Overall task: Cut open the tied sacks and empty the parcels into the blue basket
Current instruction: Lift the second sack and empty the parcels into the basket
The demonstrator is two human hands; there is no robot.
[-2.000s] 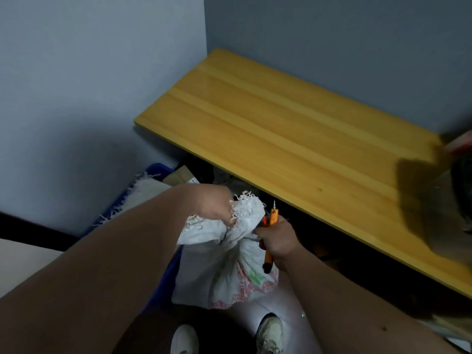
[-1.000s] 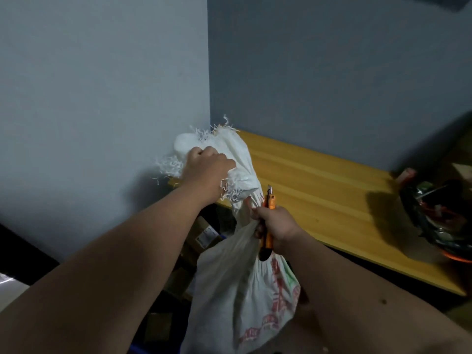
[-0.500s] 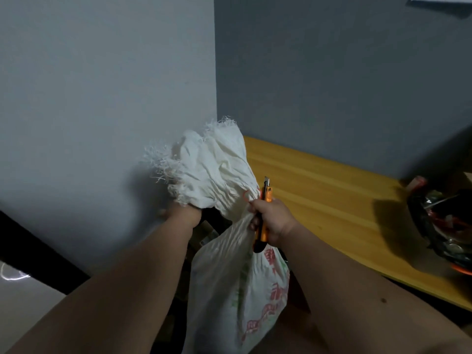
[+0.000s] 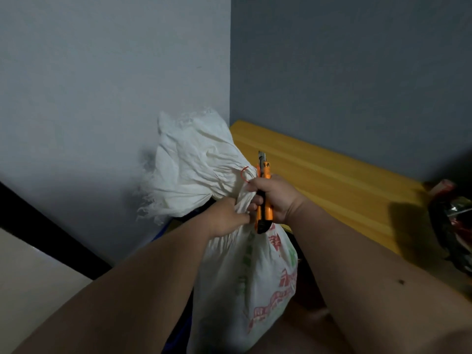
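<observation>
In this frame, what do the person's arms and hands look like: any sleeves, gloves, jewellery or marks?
Both forearms are bare as far as the frame shows; no sleeve reaches into view. The left hand and the right hand wear no gloves, and no ring, watch or bracelet shows. The right forearm carries one small dark mole on its upper side. Nothing else marks either arm.

Dim corner: pale wall (image 4: 102,85) left, grey wall (image 4: 344,72) behind yellow wooden tabletop (image 4: 332,180).
</observation>
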